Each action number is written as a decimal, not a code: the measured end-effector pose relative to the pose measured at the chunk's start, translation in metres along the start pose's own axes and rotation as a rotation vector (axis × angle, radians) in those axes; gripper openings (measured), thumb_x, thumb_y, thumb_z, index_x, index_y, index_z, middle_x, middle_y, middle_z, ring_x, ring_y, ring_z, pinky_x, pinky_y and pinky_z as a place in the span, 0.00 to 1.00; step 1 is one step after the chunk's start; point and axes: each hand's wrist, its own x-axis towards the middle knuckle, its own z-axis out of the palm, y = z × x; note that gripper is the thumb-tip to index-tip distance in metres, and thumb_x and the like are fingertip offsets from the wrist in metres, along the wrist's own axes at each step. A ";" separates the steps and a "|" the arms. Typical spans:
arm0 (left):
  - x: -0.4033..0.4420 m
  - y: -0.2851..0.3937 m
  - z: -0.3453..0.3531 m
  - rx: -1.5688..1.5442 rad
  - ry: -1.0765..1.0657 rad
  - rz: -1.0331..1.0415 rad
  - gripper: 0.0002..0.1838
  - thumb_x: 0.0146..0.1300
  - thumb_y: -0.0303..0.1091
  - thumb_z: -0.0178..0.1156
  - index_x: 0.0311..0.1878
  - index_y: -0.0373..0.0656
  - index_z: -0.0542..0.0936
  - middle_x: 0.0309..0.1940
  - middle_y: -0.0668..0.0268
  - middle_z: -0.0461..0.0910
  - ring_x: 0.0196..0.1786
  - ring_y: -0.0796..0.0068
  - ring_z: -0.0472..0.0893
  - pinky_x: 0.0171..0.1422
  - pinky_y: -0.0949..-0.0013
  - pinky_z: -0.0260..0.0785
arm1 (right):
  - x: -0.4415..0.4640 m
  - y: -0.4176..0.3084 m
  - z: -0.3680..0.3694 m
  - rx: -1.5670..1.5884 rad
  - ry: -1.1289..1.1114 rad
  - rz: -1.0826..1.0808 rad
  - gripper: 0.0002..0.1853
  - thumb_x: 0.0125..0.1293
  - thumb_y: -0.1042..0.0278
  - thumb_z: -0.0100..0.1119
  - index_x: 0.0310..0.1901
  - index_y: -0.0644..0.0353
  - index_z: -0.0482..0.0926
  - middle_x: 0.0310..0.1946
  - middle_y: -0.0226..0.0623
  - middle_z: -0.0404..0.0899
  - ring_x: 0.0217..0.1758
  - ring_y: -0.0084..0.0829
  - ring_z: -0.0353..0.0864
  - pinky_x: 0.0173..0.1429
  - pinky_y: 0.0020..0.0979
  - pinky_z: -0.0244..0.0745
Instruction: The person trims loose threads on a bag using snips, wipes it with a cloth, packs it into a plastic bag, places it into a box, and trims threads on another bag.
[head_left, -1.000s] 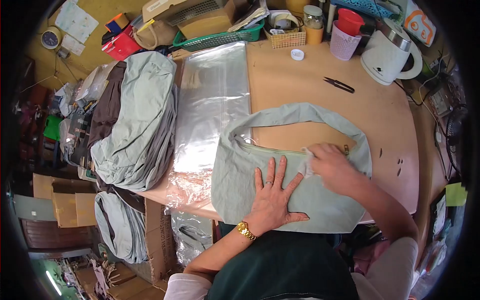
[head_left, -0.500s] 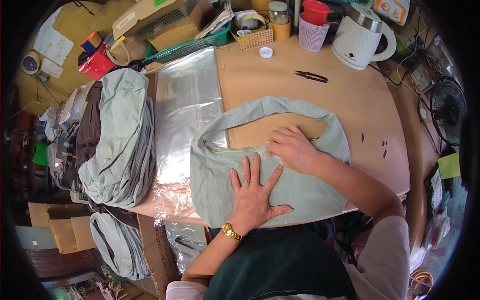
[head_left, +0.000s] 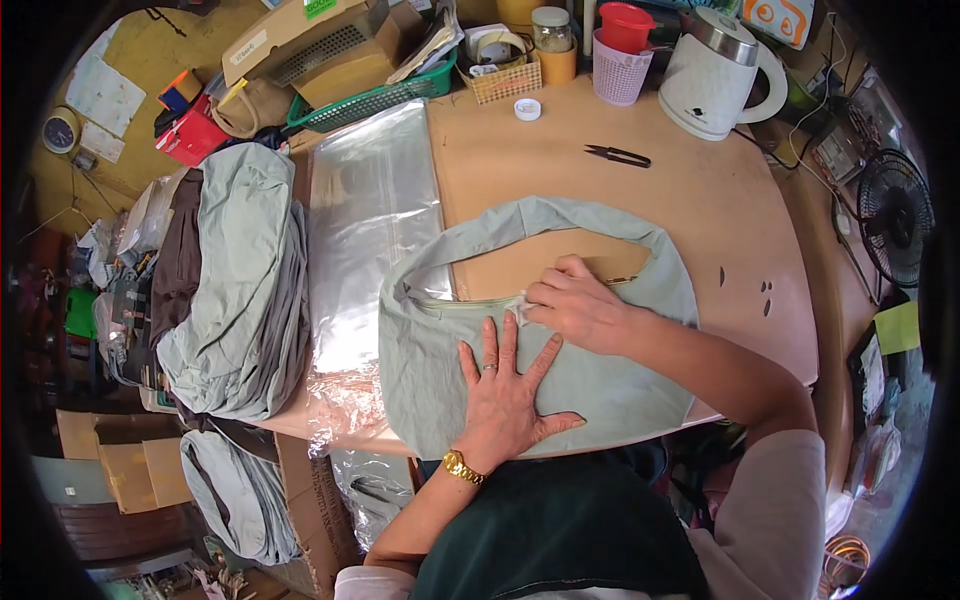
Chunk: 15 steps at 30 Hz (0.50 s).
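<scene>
A light green cloth bag (head_left: 620,385) lies flat on the table, its wide strap curving away from me and a zipper (head_left: 450,303) along its upper edge. My left hand (head_left: 505,400) presses flat on the bag with the fingers spread. Just right of those fingertips, my right hand (head_left: 575,310) is closed around a small whitish cloth (head_left: 522,311), held against the bag near the zipper. Part of that cloth is hidden by the fingers.
Clear plastic sleeves (head_left: 370,220) lie left of the bag, beside a pile of folded bags (head_left: 240,290). Black thread snips (head_left: 618,156), a white lid (head_left: 527,109), a kettle (head_left: 708,80) and a pink basket (head_left: 620,72) are farther back.
My right hand and the cloth have moved left along the zipper edge, nearer my left fingers. My left hand stays flat on the bag. The whole view has shifted.
</scene>
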 end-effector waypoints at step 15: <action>0.000 0.000 -0.003 0.010 -0.009 0.003 0.55 0.43 0.77 0.60 0.74 0.60 0.62 0.75 0.40 0.47 0.76 0.31 0.45 0.69 0.24 0.37 | 0.005 0.003 0.001 0.042 -0.003 -0.038 0.06 0.54 0.70 0.56 0.35 0.56 0.78 0.37 0.30 0.75 0.46 0.31 0.74 0.59 0.40 0.61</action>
